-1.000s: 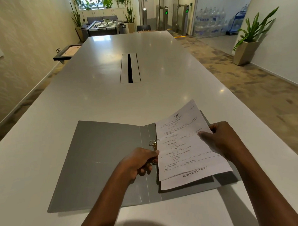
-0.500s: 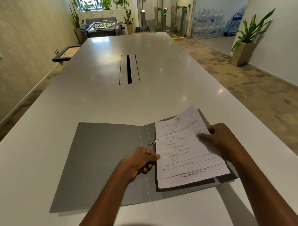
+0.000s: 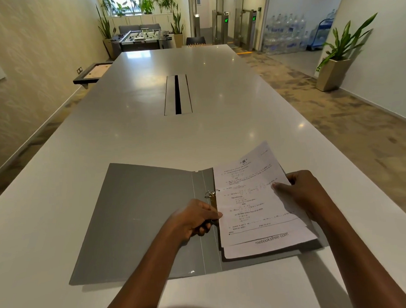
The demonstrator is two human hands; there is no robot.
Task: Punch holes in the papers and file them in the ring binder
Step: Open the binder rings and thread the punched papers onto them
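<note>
Little moved since a second ago: papers (image 3: 256,205) lowered a touch toward right half of binder (image 3: 139,216), far corner less lifted; both hands in much the same spots. Binder open flat on long white table (image 3: 127,124), near edge, grey inside faces up, left cover bare. Ring clip (image 3: 211,194) at spine, metal, just beside left edge of papers; cannot tell whether rings open or closed, nor whether sheets threaded on them. Papers a small stack, printed text, lying over right cover, slightly fanned at bottom, lower sheet showing a web address line; far right corner raised off the cover and reaching past binder's far edge. Left hand (image 3: 195,219) at spine below the clip, fingers curled in narrow, thumb tip touching left edge of papers; what the curled fingers press or grip underneath, cannot tell. Right hand (image 3: 302,191) on right edge of stack, thumb on top of top sheet, other fingers wrapped behind the edge, pinching the sheets. Farther up table, dark cable slot (image 3: 177,94) in centre, well apart from binder. Potted plant (image 3: 336,57) on floor at right wall.
</note>
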